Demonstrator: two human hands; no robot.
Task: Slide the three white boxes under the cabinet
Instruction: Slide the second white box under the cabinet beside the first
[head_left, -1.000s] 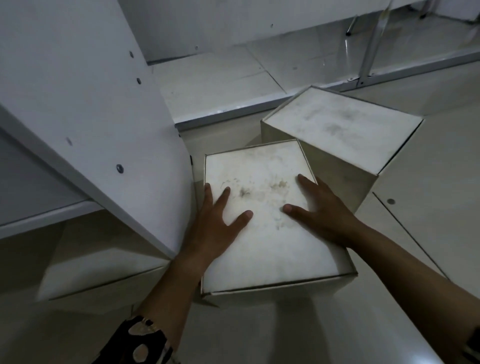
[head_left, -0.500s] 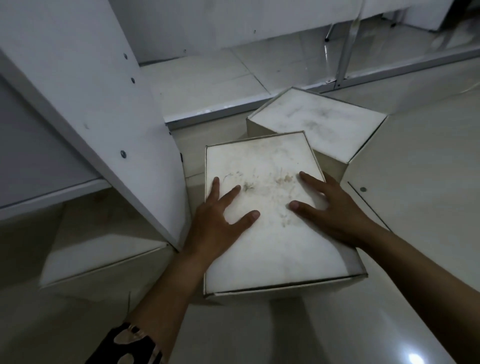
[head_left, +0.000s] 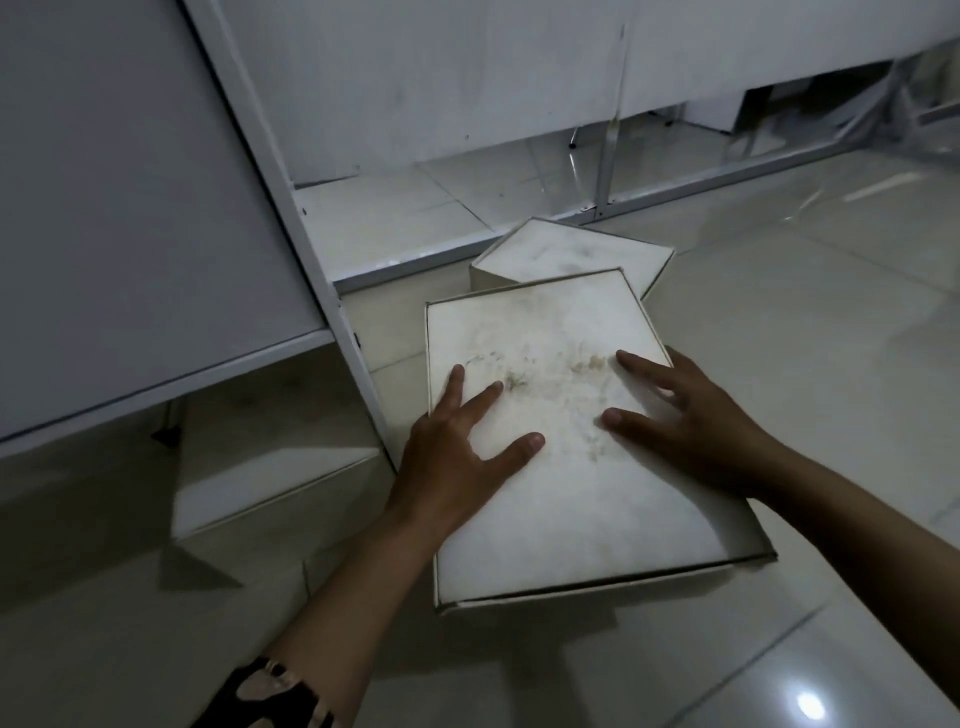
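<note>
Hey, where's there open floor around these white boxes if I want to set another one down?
The tiled floor right of the near box is bare, and so is the stretch in front of it. Left is tight: the cabinet side panel stands close to that box, with another box under the cabinet. Behind, the far box fills the gap. Both hands lie flat on the near box.

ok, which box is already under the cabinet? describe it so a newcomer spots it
Start at the white cabinet on the left and look into the shadowed gap beneath it. The box there sits dim and untouched, left of the cabinet's side panel, while both other boxes lie out on open floor.
</note>
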